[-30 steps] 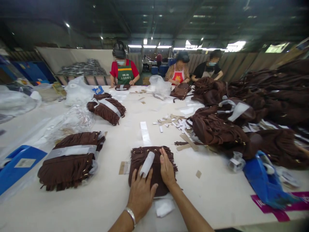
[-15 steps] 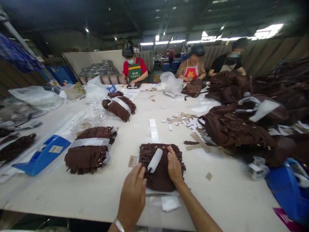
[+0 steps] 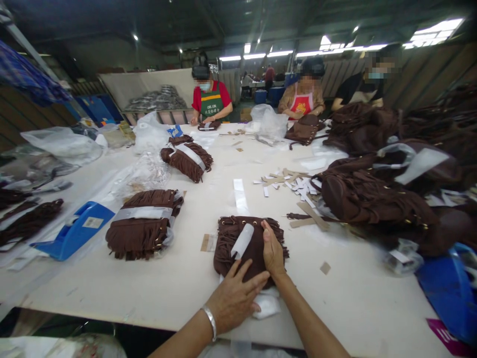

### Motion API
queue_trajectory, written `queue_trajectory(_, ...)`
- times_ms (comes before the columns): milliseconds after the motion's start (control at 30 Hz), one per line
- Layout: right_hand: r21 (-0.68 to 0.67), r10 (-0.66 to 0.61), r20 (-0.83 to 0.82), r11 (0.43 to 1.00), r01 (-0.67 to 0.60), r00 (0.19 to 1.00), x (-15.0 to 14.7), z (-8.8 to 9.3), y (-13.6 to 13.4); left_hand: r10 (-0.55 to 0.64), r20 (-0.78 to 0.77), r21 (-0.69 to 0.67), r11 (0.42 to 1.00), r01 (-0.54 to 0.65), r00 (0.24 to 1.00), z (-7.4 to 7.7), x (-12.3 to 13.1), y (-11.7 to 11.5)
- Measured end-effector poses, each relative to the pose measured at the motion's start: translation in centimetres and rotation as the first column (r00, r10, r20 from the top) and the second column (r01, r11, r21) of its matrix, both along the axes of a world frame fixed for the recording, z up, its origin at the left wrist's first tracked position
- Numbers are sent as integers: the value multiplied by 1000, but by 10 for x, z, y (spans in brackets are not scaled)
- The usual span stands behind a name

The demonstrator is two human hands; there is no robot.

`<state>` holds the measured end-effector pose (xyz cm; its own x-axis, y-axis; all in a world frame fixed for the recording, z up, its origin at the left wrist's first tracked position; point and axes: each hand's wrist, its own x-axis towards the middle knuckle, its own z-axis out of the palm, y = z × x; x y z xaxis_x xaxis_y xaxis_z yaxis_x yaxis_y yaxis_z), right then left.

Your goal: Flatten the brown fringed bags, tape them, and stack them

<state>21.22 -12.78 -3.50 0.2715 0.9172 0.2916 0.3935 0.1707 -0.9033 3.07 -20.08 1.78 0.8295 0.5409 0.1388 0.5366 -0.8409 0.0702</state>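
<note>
Overhead strip lights run across a dim workshop, and a long pale table fills the middle of the view. Near its front edge lies a brown fringed bag, flat on the table, with a clear plastic strip slanting across its top. The left hand lies palm down on the bag's near edge, fingers spread and flat, gripping nothing; a silver bangle circles its wrist. The right hand presses flat on the bag's right side, fingers straight and together, just beside the strip. White sheets stick out from under the bag by the left hand. To the left sits a wrapped fringed bundle, and beyond it a blue plastic holder. A heap of brown bags rises on the right, with scattered paper tags in front of it. Three people sit working at the far end of the table.
</note>
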Motion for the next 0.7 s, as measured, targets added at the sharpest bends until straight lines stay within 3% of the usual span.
queue_trajectory(267, -8, 0, 47, 1000, 0, 999, -2, 5, -2, 305, 1, 21, 952, -305, 952, -2, -32, 2)
queue_trajectory(433, -32, 11, 118, 999, -7, 993, -5, 6, -2, 316, 0, -46, 948, -316, 949, 3, -44, 2)
queue_trajectory(567, -39, 30, 170, 999, -24, 985, -5, 4, -1, 292, 30, -105, 952, -287, 956, 15, -69, 11)
queue_trajectory(700, -59, 43, 201, 998, -32, 979, -5, 0, -1, 385, 170, -172, 918, -358, 907, 28, -87, 30)
